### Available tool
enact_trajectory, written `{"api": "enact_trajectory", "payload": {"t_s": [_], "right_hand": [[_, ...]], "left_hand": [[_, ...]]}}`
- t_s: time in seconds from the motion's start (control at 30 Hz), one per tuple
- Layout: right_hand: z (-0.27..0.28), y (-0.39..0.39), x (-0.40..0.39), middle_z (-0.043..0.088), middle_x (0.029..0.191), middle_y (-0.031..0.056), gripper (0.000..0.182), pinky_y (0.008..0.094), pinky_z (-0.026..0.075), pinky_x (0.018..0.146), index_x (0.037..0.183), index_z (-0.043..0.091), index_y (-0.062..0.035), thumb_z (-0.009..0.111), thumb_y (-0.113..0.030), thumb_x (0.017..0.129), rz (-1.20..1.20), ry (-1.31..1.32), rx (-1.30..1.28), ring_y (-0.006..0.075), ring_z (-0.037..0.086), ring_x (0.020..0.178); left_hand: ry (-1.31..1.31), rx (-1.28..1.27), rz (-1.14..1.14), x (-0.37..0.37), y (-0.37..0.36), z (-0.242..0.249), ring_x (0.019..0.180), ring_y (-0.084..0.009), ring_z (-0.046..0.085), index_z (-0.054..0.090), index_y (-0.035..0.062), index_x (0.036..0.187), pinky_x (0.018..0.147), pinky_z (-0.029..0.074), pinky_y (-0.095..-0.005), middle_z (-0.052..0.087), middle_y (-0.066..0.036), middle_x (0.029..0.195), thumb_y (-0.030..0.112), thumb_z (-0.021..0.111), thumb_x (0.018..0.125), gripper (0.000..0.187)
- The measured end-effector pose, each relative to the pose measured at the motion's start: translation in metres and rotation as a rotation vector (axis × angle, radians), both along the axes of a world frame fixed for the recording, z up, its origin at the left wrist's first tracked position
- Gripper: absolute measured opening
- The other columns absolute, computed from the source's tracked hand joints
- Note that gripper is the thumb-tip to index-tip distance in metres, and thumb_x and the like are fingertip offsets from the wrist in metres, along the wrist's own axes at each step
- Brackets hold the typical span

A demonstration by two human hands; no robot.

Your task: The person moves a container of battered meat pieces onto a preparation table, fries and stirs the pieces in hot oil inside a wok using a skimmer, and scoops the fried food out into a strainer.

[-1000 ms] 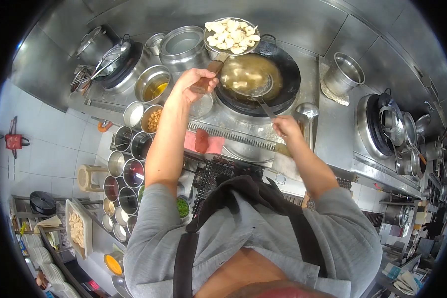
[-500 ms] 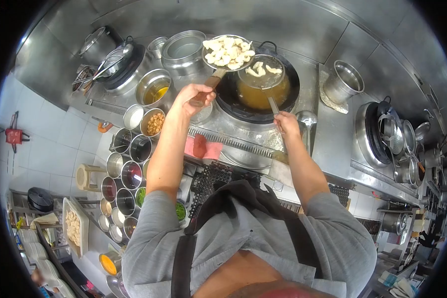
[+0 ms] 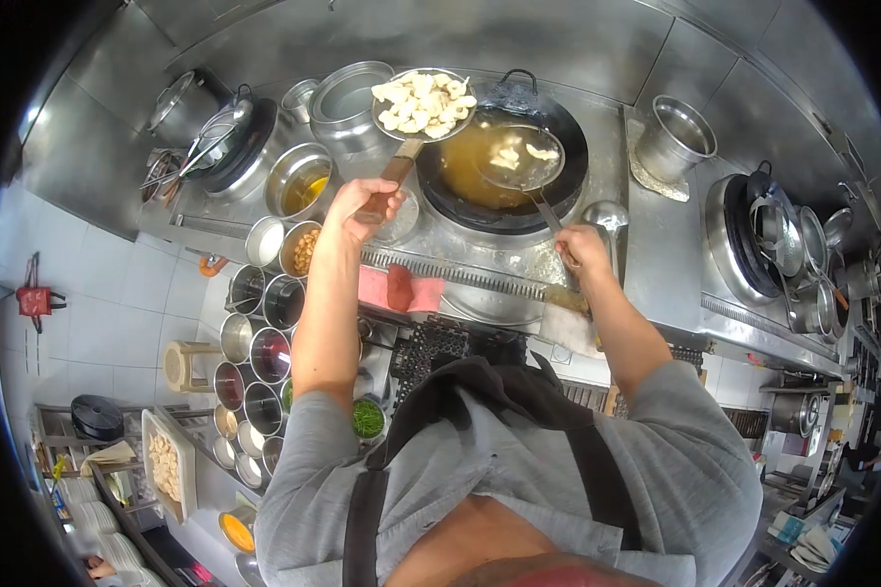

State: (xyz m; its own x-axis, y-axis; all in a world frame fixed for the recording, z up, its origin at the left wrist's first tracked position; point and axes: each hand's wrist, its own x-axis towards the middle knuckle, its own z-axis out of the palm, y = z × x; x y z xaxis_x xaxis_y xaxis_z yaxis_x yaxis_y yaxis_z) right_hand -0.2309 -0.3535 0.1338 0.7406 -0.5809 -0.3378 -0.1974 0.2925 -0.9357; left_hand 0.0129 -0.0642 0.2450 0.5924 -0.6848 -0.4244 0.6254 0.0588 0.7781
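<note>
My left hand (image 3: 365,208) is closed round the wooden handle of a strainer (image 3: 398,166). Its round bowl is heaped with pale, cooked-looking pieces (image 3: 423,104) and hangs over the left rim of the wok. In my right hand (image 3: 582,248) is the handle of a second strainer, a wire skimmer (image 3: 521,174), with its bowl low over the brownish liquid. Two or so pale pieces (image 3: 505,158) show at the skimmer's bowl. The black wok (image 3: 571,201) sits on the steel range, its looped handle at the back.
A lidded steel pot (image 3: 350,93) and a pot of yellow liquid (image 3: 299,180) stand left of the wok. Several seasoning tins (image 3: 266,354) fill the left side. A ladle (image 3: 605,215) lies right of the wok, a tall pot (image 3: 677,132) beyond it. A pink cloth (image 3: 426,293) lies at the front.
The left strainer with its pale pieces has moved left, away from the wok. The skimmer has shifted down and to the right, with fewer pieces showing in it.
</note>
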Motion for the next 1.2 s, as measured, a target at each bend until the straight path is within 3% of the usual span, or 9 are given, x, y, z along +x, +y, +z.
{"api": "enact_trajectory", "payload": {"t_s": [0.27, 0.43, 0.6, 0.8, 0.83, 0.93, 0.97, 1.1, 1.2], "right_hand": [[-0.008, -0.012, 0.050, 0.050, 0.052, 0.0044, 0.014, 0.0251, 0.024, 0.035, 0.062, 0.055, -0.0027, 0.058, -0.004, 0.075, 0.010, 0.055, -0.069, 0.0104, 0.038, 0.036], [-0.003, -0.019, 0.017, 0.051, 0.054, 0.0031, 0.007, 0.0243, 0.020, 0.032, 0.080, 0.059, 0.0005, 0.057, -0.006, 0.081, -0.045, -0.008, -0.096, 0.0073, 0.036, 0.034], [0.041, -0.025, -0.020, 0.052, 0.054, 0.0031, 0.010, 0.0247, 0.019, 0.032, 0.087, 0.060, 0.0022, 0.056, -0.005, 0.082, -0.052, -0.069, -0.135, 0.0066, 0.034, 0.034], [0.099, -0.020, -0.043, 0.054, 0.056, 0.0007, 0.029, 0.0243, 0.024, 0.036, 0.110, 0.060, 0.0029, 0.058, -0.007, 0.083, -0.003, 0.072, -0.435, 0.0071, 0.038, 0.038], [0.101, -0.021, -0.044, 0.056, 0.057, 0.0014, 0.036, 0.0253, 0.030, 0.040, 0.117, 0.058, 0.0046, 0.057, -0.007, 0.083, 0.047, 0.094, -0.491, 0.0088, 0.043, 0.043], [0.097, -0.012, -0.048, 0.057, 0.059, 0.0039, 0.039, 0.0261, 0.037, 0.046, 0.116, 0.057, 0.0076, 0.059, -0.008, 0.081, 0.093, 0.141, -0.771, 0.0089, 0.047, 0.048], [0.089, -0.015, -0.047, 0.064, 0.067, 0.0138, 0.039, 0.0320, 0.047, 0.058, 0.117, 0.057, 0.0049, 0.059, -0.010, 0.081, 0.102, 0.255, -0.858, 0.0201, 0.061, 0.058], [0.089, 0.003, -0.050, 0.063, 0.098, 0.0264, 0.038, 0.0437, 0.046, 0.085, 0.118, 0.059, -0.0060, 0.057, -0.013, 0.081, -0.017, 0.288, -1.018, 0.0410, 0.059, 0.098], [0.076, 0.003, -0.051, 0.063, 0.097, 0.0269, 0.038, 0.0437, 0.047, 0.084, 0.117, 0.059, -0.0049, 0.059, -0.014, 0.081, 0.001, 0.318, -1.039, 0.0399, 0.060, 0.096]], "left_hand": [[-0.004, -0.006, 0.006, -0.007, 0.006, -0.012, 0.058, -0.0121, 0.051, 0.047, -0.0068, 0.107, 0.047, 0.043, -0.0202, 0.057, -0.011, 0.077, 0.003, 0.053, 0.084, 0.026], [0.032, -0.010, -0.004, -0.013, 0.015, -0.021, 0.060, -0.0175, 0.055, 0.054, -0.0048, 0.086, 0.052, 0.043, -0.0273, 0.059, -0.012, 0.074, 0.002, 0.055, 0.082, 0.008], [-0.006, 0.034, -0.005, -0.023, 0.017, -0.037, 0.058, -0.0152, 0.053, 0.052, -0.0038, 0.092, 0.049, 0.043, -0.0257, 0.057, -0.011, 0.075, 0.003, 0.057, 0.080, 0.014], [0.014, 0.025, -0.127, -0.024, 0.001, -0.066, 0.057, -0.0183, 0.055, 0.055, -0.0027, 0.083, 0.051, 0.044, -0.0300, 0.058, -0.010, 0.071, 0.004, 0.060, 0.078, 0.010], [0.036, 0.024, -0.124, -0.029, -0.004, -0.067, 0.058, -0.0147, 0.051, 0.051, -0.0056, 0.097, 0.050, 0.041, -0.0257, 0.057, -0.010, 0.073, 0.002, 0.058, 0.078, 0.021], [0.100, -0.025, -0.162, -0.034, -0.014, -0.072, 0.058, -0.0147, 0.051, 0.052, -0.0052, 0.097, 0.050, 0.041, -0.0252, 0.057, -0.010, 0.074, 0.003, 0.058, 0.078, 0.021], [0.128, -0.046, -0.153, -0.038, -0.017, -0.074, 0.058, -0.0141, 0.050, 0.051, -0.0051, 0.098, 0.050, 0.041, -0.0244, 0.056, -0.010, 0.074, 0.003, 0.059, 0.078, 0.022], [0.196, -0.101, -0.217, -0.041, -0.022, -0.092, 0.061, -0.0150, 0.053, 0.052, -0.0003, 0.092, 0.053, 0.042, -0.0272, 0.056, -0.008, 0.072, 0.005, 0.058, 0.079, 0.015], [0.172, -0.096, -0.234, -0.047, -0.020, -0.092, 0.060, -0.0142, 0.052, 0.051, 0.0008, 0.094, 0.053, 0.042, -0.0262, 0.056, -0.008, 0.073, 0.006, 0.058, 0.080, 0.016]]}}
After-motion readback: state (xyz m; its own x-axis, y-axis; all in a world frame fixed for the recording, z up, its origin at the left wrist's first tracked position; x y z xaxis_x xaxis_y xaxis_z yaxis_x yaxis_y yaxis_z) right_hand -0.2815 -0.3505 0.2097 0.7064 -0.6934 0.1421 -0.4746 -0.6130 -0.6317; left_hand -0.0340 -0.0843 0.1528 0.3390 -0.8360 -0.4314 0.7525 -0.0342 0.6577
